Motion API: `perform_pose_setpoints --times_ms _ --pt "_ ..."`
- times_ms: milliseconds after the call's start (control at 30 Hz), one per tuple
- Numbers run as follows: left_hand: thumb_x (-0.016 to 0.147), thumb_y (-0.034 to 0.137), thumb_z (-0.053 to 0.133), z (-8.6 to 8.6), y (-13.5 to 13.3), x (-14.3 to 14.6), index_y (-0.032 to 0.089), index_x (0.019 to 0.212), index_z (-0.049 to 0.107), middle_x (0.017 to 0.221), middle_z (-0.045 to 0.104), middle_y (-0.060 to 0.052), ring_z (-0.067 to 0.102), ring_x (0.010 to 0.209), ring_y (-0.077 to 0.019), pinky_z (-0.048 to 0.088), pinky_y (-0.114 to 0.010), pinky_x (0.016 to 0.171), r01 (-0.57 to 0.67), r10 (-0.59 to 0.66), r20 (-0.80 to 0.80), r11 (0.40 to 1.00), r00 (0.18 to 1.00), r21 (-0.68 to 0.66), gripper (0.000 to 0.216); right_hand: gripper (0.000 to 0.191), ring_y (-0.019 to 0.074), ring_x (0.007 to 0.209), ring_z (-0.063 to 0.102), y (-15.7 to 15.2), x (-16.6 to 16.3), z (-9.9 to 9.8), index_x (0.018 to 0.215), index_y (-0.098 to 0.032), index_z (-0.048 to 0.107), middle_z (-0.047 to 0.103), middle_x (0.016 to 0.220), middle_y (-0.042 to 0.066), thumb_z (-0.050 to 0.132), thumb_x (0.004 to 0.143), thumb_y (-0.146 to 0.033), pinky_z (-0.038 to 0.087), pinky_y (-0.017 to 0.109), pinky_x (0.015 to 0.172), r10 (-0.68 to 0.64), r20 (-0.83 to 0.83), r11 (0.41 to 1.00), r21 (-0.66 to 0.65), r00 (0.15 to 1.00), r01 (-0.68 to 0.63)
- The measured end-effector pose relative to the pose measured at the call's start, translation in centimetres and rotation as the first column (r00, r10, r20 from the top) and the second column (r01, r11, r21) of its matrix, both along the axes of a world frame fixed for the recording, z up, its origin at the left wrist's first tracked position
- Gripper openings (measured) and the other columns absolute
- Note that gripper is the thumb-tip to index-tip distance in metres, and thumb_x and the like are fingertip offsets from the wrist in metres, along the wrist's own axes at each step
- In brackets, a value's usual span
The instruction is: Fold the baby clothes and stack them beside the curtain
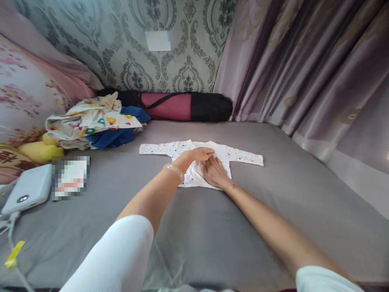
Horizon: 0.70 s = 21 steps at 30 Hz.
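Fingers on shirt, between side edges

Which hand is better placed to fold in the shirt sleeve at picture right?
Probably the right hand: its forearm is nearer that sleeve, while the left hand reaches from the opposite side.

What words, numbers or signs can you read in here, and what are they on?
None is clear enough to quote.
Brown-and-yellow item at the left edge: a large character, too blurred to read surely.
White gadget: a mark in its round dark display, too small to read.
Pixelated patch beside it: scrambled into squares, unreadable.
White shirt: tiny printed marks; I can't tell if any are letters.
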State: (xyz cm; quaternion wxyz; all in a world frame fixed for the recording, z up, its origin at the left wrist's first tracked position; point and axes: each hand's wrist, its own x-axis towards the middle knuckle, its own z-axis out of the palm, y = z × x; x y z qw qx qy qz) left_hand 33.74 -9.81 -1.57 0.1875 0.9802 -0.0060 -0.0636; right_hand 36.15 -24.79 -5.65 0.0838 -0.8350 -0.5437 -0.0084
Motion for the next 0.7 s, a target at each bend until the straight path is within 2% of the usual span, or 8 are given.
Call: perform_pose_setpoints --times_ms 100,167,267,367,500,567,633,700 --pt "0.093 0.037 0.032 1.2 0.3 1.3 0.020 0.122 0.059 0.130 0.061 -0.004 0.059 0.111 -0.0173 0.044 -0.025 0.095 -0.045 0.044 -0.121 0.999 0.992 -0.007 0.043 0.060 0.0264 0.143 0.018 -0.1 0.0 -0.1 0.147 -0.001 0.029 0.027 0.154 0.019 0.021 0.097 -0.034 0.015 0.044 0.115 -0.001 0.027 0.999 -0.039 1.000 0.002" --pt "0.090 0.039 0.038 1.6 0.4 1.8 0.021 0.120 0.061 0.127 0.063 -0.005 0.061 0.108 -0.0194 0.045 -0.026 0.092 -0.064 0.068 -0.169 0.998 0.983 0.029 0.042 0.062 0.0263 0.144 0.016 -0.2 -0.2 -0.1 0.148 -0.001 0.024 0.022 0.155 0.018 0.018 0.098 -0.035 0.013 0.045 0.116 0.014 0.026 0.998 -0.066 1.000 -0.012" --pt "0.083 0.035 0.050 1.5 0.5 1.9 0.024 0.125 0.058 0.134 0.058 -0.004 0.058 0.113 -0.0211 0.045 -0.028 0.095 -0.071 0.079 -0.174 0.996 0.982 0.052 0.044 0.063 0.0265 0.145 0.014 -1.0 -1.1 0.2 0.149 0.000 0.023 0.019 0.156 0.017 0.016 0.098 -0.036 0.011 0.046 0.116 0.044 -0.002 0.993 -0.105 0.999 -0.044" --pt "0.081 0.031 0.053 0.9 0.6 1.5 0.026 0.126 0.058 0.136 0.057 -0.003 0.057 0.117 -0.0201 0.043 -0.028 0.098 -0.061 0.065 -0.118 0.997 0.991 0.040 0.045 0.063 0.0255 0.145 0.011 -3.0 -3.1 0.8 0.148 -0.001 0.025 0.017 0.157 0.016 0.016 0.098 -0.037 0.011 0.045 0.117 0.067 -0.067 0.991 -0.115 0.996 -0.074" --pt "0.082 0.027 0.055 0.0 0.6 1.1 0.026 0.121 0.061 0.128 0.062 -0.004 0.060 0.109 -0.0216 0.045 -0.032 0.095 -0.086 0.088 -0.057 0.996 0.994 0.033 0.039 0.067 0.0258 0.145 0.006 -7.6 -6.8 2.2 0.149 0.001 0.024 0.012 0.157 0.017 0.021 0.098 -0.043 0.013 0.045 0.118 0.096 -0.181 0.986 -0.119 0.979 -0.119" --pt "0.084 0.023 0.053 -0.1 0.3 0.8 0.026 0.118 0.062 0.125 0.064 -0.004 0.060 0.109 -0.0215 0.044 -0.034 0.096 -0.067 0.068 -0.019 0.997 0.998 0.046 0.035 0.067 0.0264 0.145 0.007 -9.9 -8.2 3.2 0.149 -0.003 0.026 0.013 0.157 0.016 0.029 0.096 -0.044 0.017 0.046 0.118 0.141 -0.238 0.978 -0.118 0.961 -0.173" --pt "0.087 0.020 0.050 0.4 0.0 0.1 0.023 0.117 0.061 0.126 0.063 -0.005 0.058 0.110 -0.0206 0.041 -0.034 0.099 -0.033 0.029 0.084 0.998 0.996 0.055 0.032 0.062 0.0256 0.144 0.018 -11.3 -8.5 4.4 0.147 -0.008 0.034 0.022 0.155 0.014 0.035 0.095 -0.042 0.025 0.045 0.116 0.187 -0.287 0.969 -0.102 0.939 -0.224" --pt "0.088 0.019 0.049 1.3 -0.5 -1.5 0.019 0.115 0.061 0.124 0.062 -0.007 0.058 0.108 -0.0201 0.040 -0.033 0.098 -0.007 -0.008 0.229 0.998 0.973 0.063 0.029 0.052 0.0231 0.139 0.032 -11.6 -7.4 5.4 0.141 -0.013 0.046 0.036 0.150 0.011 0.035 0.095 -0.036 0.030 0.041 0.114 0.199 -0.304 0.974 -0.042 0.932 -0.221"
